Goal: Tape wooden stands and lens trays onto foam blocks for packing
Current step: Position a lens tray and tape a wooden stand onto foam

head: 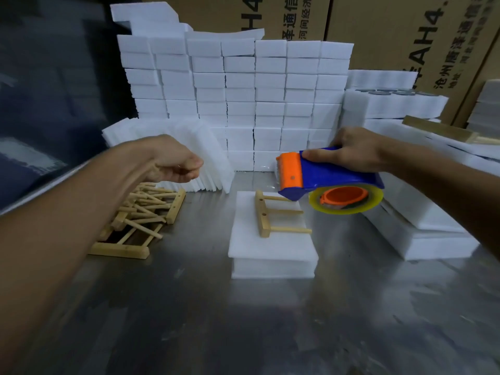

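Note:
A white foam block (270, 247) lies flat on the metal table (189, 307) in the middle. On its top rests a wooden stand (266, 216), a bar with three pegs pointing right. My right hand (351, 151) grips a blue and orange tape dispenser (324, 178) just above the block's far right corner, its clear tape roll (346, 198) hanging beneath. My left hand (173, 162) hovers left of the block, above a pile of wooden stands (138, 217), fingers curled and blurred; nothing shows in them.
A wall of stacked white foam blocks (238, 90) fills the back. Foam sheets (189, 155) lean against it on the left. More foam stacks (422, 231) and a lens tray stack (392, 101) sit right. Cardboard boxes (405, 36) stand behind.

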Demonstrator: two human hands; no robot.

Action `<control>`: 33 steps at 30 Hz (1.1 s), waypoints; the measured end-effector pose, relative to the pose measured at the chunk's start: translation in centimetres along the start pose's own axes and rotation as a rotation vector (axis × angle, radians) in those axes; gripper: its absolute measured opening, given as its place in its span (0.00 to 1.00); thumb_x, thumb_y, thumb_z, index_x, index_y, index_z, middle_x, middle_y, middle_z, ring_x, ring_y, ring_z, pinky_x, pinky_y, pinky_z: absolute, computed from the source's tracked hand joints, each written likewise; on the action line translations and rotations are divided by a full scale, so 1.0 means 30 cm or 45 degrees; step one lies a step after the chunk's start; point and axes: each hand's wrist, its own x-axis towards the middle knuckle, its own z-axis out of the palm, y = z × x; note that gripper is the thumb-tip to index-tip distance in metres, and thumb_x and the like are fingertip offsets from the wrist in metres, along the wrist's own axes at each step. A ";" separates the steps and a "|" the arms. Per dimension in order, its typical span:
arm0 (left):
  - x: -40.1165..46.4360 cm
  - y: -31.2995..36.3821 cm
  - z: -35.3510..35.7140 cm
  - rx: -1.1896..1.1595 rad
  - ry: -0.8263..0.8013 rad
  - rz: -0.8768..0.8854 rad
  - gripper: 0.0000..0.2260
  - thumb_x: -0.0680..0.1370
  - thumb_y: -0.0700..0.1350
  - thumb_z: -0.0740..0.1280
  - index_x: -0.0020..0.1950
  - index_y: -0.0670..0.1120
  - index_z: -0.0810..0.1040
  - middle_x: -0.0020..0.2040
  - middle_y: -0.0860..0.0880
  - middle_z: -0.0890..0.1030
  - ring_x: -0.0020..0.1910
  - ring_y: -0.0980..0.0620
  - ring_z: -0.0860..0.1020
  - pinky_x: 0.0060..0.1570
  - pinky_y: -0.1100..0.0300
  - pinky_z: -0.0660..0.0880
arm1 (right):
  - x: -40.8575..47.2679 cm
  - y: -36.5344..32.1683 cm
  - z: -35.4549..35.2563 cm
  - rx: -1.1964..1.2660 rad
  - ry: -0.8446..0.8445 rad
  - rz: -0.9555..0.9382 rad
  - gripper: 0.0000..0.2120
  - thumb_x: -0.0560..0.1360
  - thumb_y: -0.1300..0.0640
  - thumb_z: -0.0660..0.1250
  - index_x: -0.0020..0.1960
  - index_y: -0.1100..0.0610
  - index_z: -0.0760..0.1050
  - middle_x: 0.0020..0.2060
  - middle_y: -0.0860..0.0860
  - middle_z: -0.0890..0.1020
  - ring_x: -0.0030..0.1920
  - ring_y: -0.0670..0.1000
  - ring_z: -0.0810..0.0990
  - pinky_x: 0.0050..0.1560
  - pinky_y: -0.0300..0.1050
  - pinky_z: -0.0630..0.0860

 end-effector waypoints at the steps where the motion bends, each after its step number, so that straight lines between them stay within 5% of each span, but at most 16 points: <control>1: 0.004 -0.014 0.003 0.001 0.010 0.003 0.03 0.79 0.32 0.65 0.46 0.37 0.78 0.34 0.45 0.77 0.27 0.54 0.76 0.27 0.65 0.78 | -0.001 0.007 0.010 0.007 0.002 -0.009 0.38 0.62 0.21 0.57 0.34 0.55 0.81 0.29 0.51 0.82 0.35 0.51 0.82 0.34 0.43 0.70; 9: 0.049 -0.123 0.051 -0.184 0.010 -0.112 0.01 0.81 0.36 0.62 0.50 0.40 0.72 0.36 0.45 0.71 0.34 0.49 0.73 0.29 0.60 0.76 | 0.071 0.006 0.110 -0.115 -0.111 0.060 0.43 0.56 0.17 0.55 0.35 0.56 0.82 0.36 0.54 0.84 0.39 0.54 0.82 0.43 0.50 0.78; 12: 0.072 -0.198 0.068 -0.254 0.009 -0.179 0.01 0.81 0.36 0.61 0.51 0.41 0.71 0.37 0.44 0.71 0.35 0.48 0.74 0.35 0.56 0.75 | 0.111 0.008 0.159 -0.152 -0.167 0.071 0.40 0.61 0.18 0.59 0.36 0.57 0.78 0.53 0.47 0.85 0.39 0.50 0.80 0.37 0.46 0.72; 14: 0.086 -0.237 0.079 -0.337 -0.004 -0.218 0.04 0.80 0.35 0.61 0.48 0.41 0.72 0.37 0.45 0.71 0.36 0.48 0.74 0.37 0.53 0.77 | 0.132 0.006 0.177 -0.174 -0.205 0.072 0.38 0.64 0.19 0.60 0.38 0.57 0.77 0.65 0.38 0.78 0.39 0.45 0.77 0.35 0.44 0.66; 17: 0.104 -0.272 0.103 -0.434 0.043 -0.217 0.07 0.79 0.33 0.60 0.44 0.42 0.72 0.36 0.45 0.69 0.34 0.49 0.72 0.34 0.54 0.78 | 0.152 -0.014 0.175 -0.191 -0.228 0.085 0.41 0.57 0.15 0.58 0.40 0.54 0.75 0.51 0.32 0.78 0.38 0.45 0.76 0.35 0.44 0.65; 20: 0.112 -0.292 0.132 -0.481 0.117 -0.209 0.08 0.80 0.32 0.59 0.44 0.41 0.71 0.35 0.45 0.68 0.32 0.50 0.69 0.25 0.60 0.76 | 0.167 -0.027 0.183 -0.281 -0.264 0.092 0.41 0.50 0.13 0.54 0.38 0.50 0.69 0.33 0.39 0.69 0.37 0.46 0.73 0.37 0.46 0.67; 33: 0.100 -0.442 0.312 -0.417 0.232 -0.343 0.06 0.81 0.35 0.59 0.47 0.40 0.74 0.36 0.44 0.71 0.30 0.52 0.68 0.25 0.62 0.67 | 0.185 -0.029 0.198 -0.344 -0.330 0.102 0.40 0.50 0.13 0.53 0.37 0.49 0.65 0.36 0.48 0.71 0.41 0.53 0.75 0.48 0.53 0.74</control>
